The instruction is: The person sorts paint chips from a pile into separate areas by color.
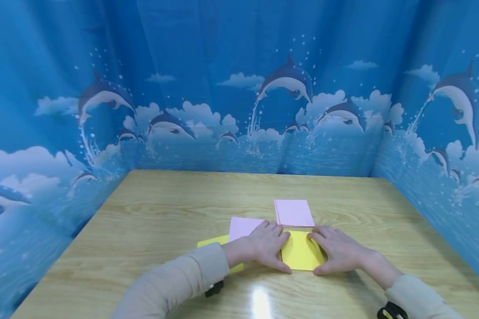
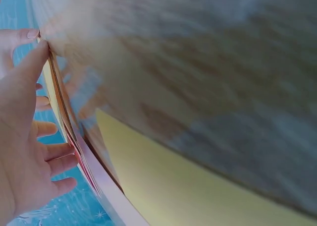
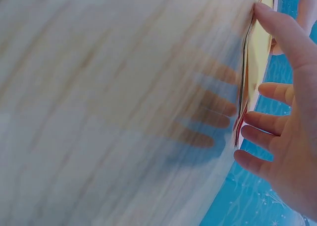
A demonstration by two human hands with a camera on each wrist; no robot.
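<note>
A yellow square of paper [image 1: 302,252] lies flat on the table between both hands. Along its left side rests my left hand [image 1: 266,246], the thumb touching the near left corner. My right hand [image 1: 339,251] touches the right side, its thumb at the near right corner and a fingertip near the far right corner. Layered edges show under the yellow top [image 3: 258,52] in the right wrist view. Just beyond lies a stack of pink squares [image 1: 294,212]. Another pink square [image 1: 242,226] is partly covered by my left hand, overlapping a second yellow sheet [image 1: 213,242].
The wooden table [image 1: 163,199] has a glossy top with a bright reflection near its front. Blue dolphin-print curtains [image 1: 207,88] enclose its back and sides. The second yellow sheet [image 2: 188,179] fills the lower part of the left wrist view.
</note>
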